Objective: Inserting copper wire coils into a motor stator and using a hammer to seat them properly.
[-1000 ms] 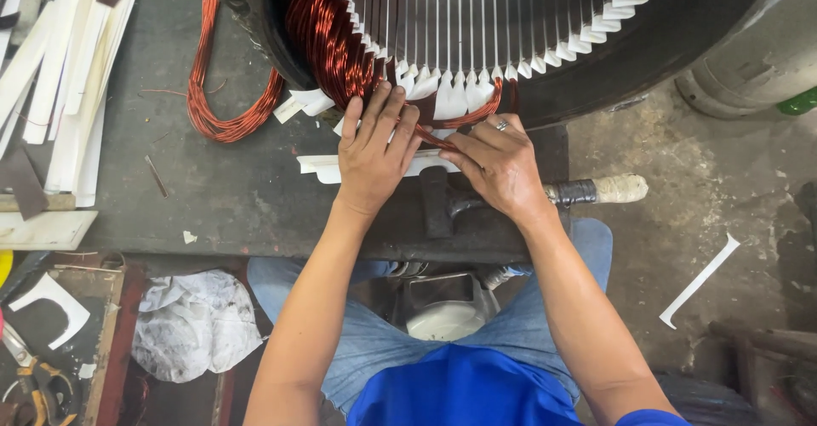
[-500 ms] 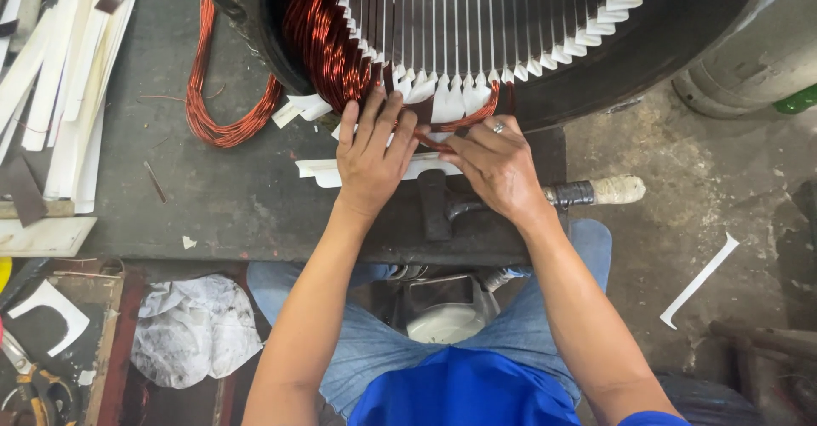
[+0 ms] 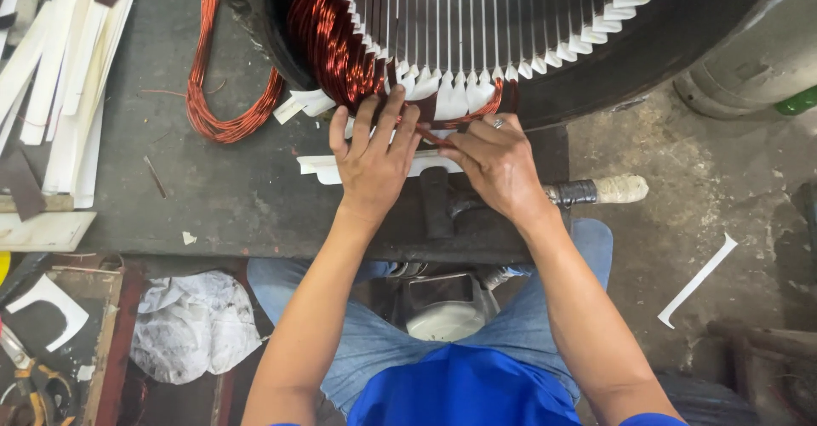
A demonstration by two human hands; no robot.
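Observation:
A large motor stator [image 3: 596, 43] lies on a dark workbench [image 3: 238, 196], its slots lined with white insulation paper [image 3: 459, 94] and filled at the left with copper winding [image 3: 328, 34]. My left hand [image 3: 374, 158] presses flat with spread fingers against the copper coil at the stator's lower rim. My right hand [image 3: 494, 162], a ring on one finger, pinches a strand of the copper wire [image 3: 472, 120] beside it. White paper strips [image 3: 323, 166] lie under both hands.
A loose copper wire coil [image 3: 221, 94] lies left of the stator. White paper strips [image 3: 59, 77] are stacked at the far left. A hammer with a wrapped handle [image 3: 596, 190] rests on the bench edge. Crumpled cloth [image 3: 196, 324] and pliers [image 3: 25, 375] lie on the floor.
Both hands have stayed at the stator's lower rim, with my left fingers shifting slightly up onto the coil. Nothing else has moved.

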